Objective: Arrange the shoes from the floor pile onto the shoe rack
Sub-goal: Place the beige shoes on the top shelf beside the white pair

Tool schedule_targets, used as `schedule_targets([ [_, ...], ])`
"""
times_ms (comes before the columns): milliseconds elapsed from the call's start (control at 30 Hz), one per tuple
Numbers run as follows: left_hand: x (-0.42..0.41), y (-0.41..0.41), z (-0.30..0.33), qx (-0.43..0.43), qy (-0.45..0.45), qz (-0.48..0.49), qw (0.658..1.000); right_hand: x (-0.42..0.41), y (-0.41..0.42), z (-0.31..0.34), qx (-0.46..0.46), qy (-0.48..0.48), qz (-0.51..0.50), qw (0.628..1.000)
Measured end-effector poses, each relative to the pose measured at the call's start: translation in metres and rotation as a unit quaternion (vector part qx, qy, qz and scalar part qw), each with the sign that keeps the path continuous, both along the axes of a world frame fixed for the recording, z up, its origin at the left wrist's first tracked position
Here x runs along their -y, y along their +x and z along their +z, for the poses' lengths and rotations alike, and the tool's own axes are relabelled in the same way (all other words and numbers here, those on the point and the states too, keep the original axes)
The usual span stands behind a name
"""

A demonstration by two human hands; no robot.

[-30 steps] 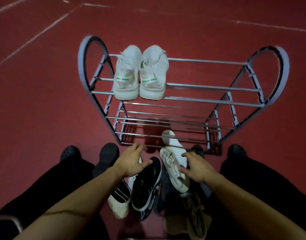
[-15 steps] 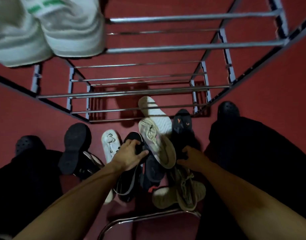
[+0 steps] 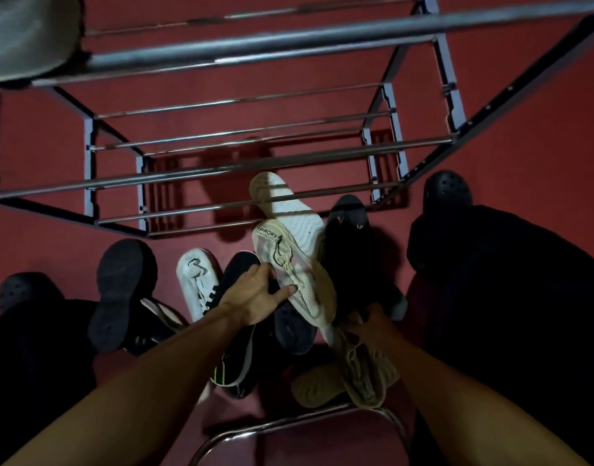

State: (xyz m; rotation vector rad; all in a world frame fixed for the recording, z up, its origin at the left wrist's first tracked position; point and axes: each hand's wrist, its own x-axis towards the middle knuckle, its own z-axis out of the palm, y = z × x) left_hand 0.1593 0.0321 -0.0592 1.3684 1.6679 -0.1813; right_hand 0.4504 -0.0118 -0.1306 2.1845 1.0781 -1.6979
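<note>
The metal shoe rack [image 3: 255,163] rises in front of me, its rails running across the upper view. A white shoe [image 3: 26,38] rests on its top rail at the upper left. The pile lies on the red floor below. My left hand [image 3: 255,297] grips the side of a cream mesh sneaker [image 3: 309,297], thumb on its upper, fingers curled at its edge. The sneaker's mate [image 3: 288,206] lies sole-up under the lowest rails. My right hand [image 3: 369,317] sits half hidden behind the cream sneaker's toe, between a black shoe [image 3: 349,230] and tan sneakers [image 3: 362,371].
More of the pile: a white striped sneaker [image 3: 198,280], a black shoe with green trim [image 3: 235,358], a chunky black shoe [image 3: 120,290]. My feet in black clogs [image 3: 448,190] flank the pile. A curved chrome tube [image 3: 288,428] crosses the bottom.
My head has dropped closer to the pile, so the rack fills the upper view. My left hand has shifted from the black shoe onto the cream sneaker. My right hand has sunk deeper among the shoes.
</note>
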Motion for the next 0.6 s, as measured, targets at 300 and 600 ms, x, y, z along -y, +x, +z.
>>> schedule_targets([
  [300,-0.001,-0.014,0.014,0.014,-0.034,-0.033,0.999,-0.001,-0.004,0.043,-0.097,-0.005,0.06,0.994],
  [600,-0.007,-0.039,0.067,0.017,-0.007,-0.047,0.999,-0.031,0.0,0.104,-0.059,-0.141,0.169,0.974],
])
